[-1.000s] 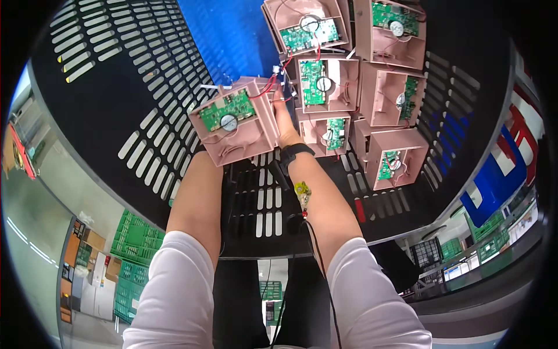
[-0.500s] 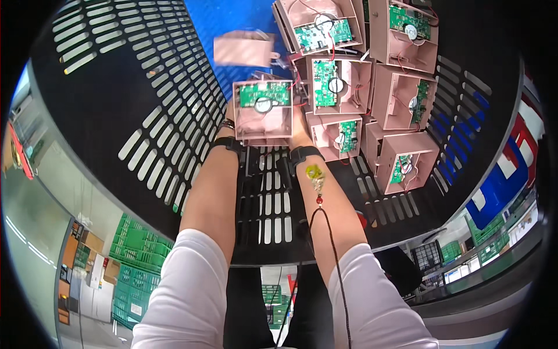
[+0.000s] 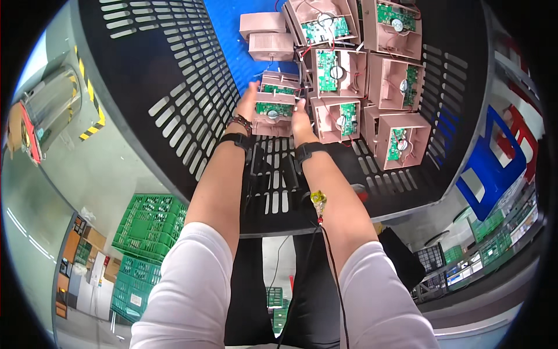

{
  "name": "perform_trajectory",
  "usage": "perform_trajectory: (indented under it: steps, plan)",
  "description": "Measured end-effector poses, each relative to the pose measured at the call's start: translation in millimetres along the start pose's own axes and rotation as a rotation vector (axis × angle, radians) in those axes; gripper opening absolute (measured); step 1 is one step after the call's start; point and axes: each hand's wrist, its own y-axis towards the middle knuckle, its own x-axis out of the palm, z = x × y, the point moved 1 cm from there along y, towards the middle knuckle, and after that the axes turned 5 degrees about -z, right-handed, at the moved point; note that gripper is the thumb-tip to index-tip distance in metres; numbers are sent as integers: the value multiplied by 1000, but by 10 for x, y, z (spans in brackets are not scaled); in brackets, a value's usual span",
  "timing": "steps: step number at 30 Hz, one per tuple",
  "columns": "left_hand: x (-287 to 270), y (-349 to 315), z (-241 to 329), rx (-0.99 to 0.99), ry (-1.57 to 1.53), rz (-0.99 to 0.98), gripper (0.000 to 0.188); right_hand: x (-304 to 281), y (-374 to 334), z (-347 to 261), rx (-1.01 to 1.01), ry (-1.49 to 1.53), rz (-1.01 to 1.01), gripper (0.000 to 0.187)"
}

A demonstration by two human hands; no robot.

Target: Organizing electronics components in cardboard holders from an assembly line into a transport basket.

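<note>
A pink open-fronted housing [image 3: 273, 123] with a green circuit board and a round white part inside rests low in the black slotted crate [image 3: 136, 70], between my hands. Close behind it is another pink housing [image 3: 281, 79], partly hidden. My left hand [image 3: 246, 108] lies along their left side with the thumb stretched up. On the right side is my right hand [image 3: 300, 123], its thumb raised too. Both hands look open beside the housing, though the lower fingers are hidden. Dark straps circle both wrists.
Several similar housings [image 3: 397, 87] fill the crate's right side, with red wires hanging loose. Two closed pink pieces [image 3: 270, 45] sit on a blue surface [image 3: 231, 29] at the back. Green crates [image 3: 148, 227] are stacked outside at lower left.
The housing between my hands has gone lower into the crate and looks smaller. My thumbs now show beside it. The view has shifted, bringing more floor into sight on the left.
</note>
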Motion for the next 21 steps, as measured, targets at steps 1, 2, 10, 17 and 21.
perform_trajectory:
  steps: [1, 2, 10, 17, 21]
  plan:
    - [133, -35, 30, 52, 217, -7, 52, -81, 125, 156, -20, -3, -2, 54]
    - [201, -67, 45, 103, 436, -7, 51, -145, 166, 227, -35, -5, -9, 52]
    - [68, 191, 430, 233, 1190, -81, 49, -1056, -2062, -926, -696, -932, -261, 30]
    - [404, 698, 336, -154, 1423, -171, 49, -1861, -2224, -593, -1088, -1376, 31, 23]
    - [285, 761, 71, -240, 1334, -213, 50, -1834, -2197, -522, -1127, -1343, 92, 20]
